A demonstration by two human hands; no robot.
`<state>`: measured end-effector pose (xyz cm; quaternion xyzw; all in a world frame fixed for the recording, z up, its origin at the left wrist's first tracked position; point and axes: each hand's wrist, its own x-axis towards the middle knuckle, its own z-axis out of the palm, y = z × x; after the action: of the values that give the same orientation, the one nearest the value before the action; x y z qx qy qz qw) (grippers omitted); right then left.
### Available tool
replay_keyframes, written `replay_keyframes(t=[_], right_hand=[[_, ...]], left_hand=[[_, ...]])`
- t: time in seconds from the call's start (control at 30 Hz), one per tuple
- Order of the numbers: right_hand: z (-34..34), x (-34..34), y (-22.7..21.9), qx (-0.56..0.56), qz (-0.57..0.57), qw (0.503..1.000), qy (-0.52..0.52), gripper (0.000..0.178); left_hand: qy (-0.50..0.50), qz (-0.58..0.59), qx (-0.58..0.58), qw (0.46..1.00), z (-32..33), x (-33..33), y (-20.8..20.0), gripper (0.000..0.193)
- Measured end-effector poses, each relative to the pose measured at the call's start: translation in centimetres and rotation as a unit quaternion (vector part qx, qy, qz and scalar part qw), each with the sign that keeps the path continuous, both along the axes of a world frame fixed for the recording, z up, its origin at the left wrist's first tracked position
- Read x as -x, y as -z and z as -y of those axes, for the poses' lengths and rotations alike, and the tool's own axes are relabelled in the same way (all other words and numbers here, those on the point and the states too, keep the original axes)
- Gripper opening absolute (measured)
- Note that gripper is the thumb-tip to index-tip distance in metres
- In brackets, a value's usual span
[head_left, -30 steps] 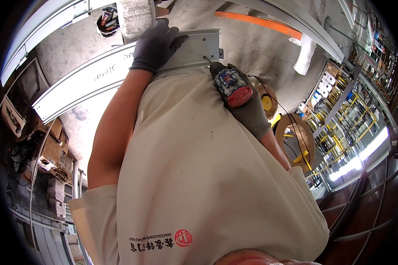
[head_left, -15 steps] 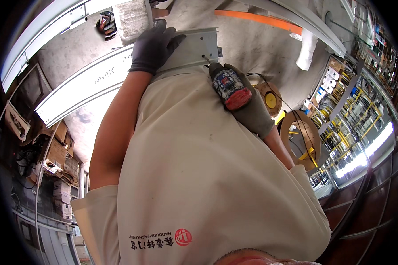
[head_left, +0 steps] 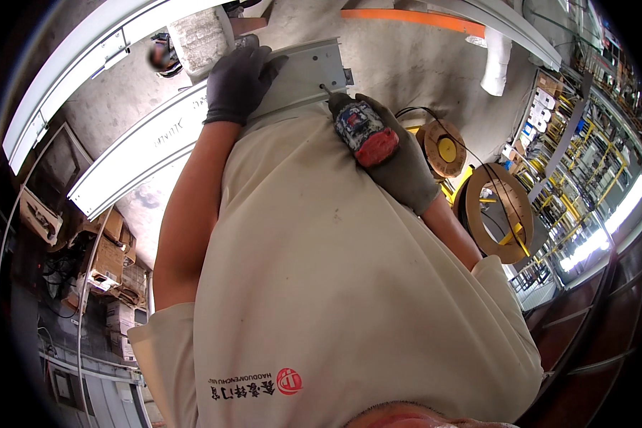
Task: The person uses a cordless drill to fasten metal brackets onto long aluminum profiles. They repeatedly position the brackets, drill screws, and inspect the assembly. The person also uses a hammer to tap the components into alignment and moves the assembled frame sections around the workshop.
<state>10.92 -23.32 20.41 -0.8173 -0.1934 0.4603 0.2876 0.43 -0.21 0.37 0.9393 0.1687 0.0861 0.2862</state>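
rough grey concrete floor (head_left: 421, 78) spreads under and beyond your long metal profile (head_left: 150, 146), which slants across the view in front of your body. it is a smooth, pale, ridged-edge channel, glossy white along its left length and greyer at its right end, with dark handwriting on its face and small round holes near that right end.

your drill (head_left: 364, 130) sits at the profile's right end, its thin bit meeting one of those holes; you cannot tell how deep. its dark body is scuffed and chipped, its rear bright red. your right hand (head_left: 405, 167), in a grey glove, has its fingers clamped on the drill. your left hand (head_left: 237, 84), in a dark knit-cuffed glove, lies over the profile's middle, thumb apart from the bent fingers; whether they grip it, you cannot tell.

your soft beige shirt (head_left: 349, 257) hides part of the profile's near edge. beyond the profile lie a rough whitish block (head_left: 203, 43) and a flat orange bar (head_left: 414, 20); right of it, round brown spools (head_left: 446, 148); below its left end, cardboard boxes (head_left: 107, 260).
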Motion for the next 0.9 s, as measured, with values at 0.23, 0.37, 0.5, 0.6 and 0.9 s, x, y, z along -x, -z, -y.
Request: replay_keyframes(t=[0.23, 0.37, 0.5, 0.6, 0.9], right_hand=[[-0.4, -0.5, -0.9, 0.023, -0.005, 1.000, -0.017, 0.084], [-0.9, -1.1, -2.5, 0.055, -0.048, 0.997, -0.020, 0.076], [-0.6, -1.0, -2.1, 0.078, -0.048, 0.996, -0.026, 0.074], [-0.3, -1.2, -2.1, 0.065, -0.040, 0.996, -0.037, 0.073], [-0.3, -1.2, -1.0, 0.026, -0.006, 0.998, -0.055, 0.083]], left_hand=[[-0.001, 0.036, -0.008, 0.999, 0.0, 0.2, 0.6, 0.030], [0.004, 0.020, -0.001, 1.000, -0.1, 0.3, 0.3, 0.035], [0.009, 0.016, -0.010, 1.000, -0.2, 0.2, 0.2, 0.038], [0.006, -0.019, -0.003, 1.000, -0.1, 0.1, -0.6, 0.037], [0.000, 0.006, 0.000, 1.000, -0.1, 0.2, -0.1, 0.037]])
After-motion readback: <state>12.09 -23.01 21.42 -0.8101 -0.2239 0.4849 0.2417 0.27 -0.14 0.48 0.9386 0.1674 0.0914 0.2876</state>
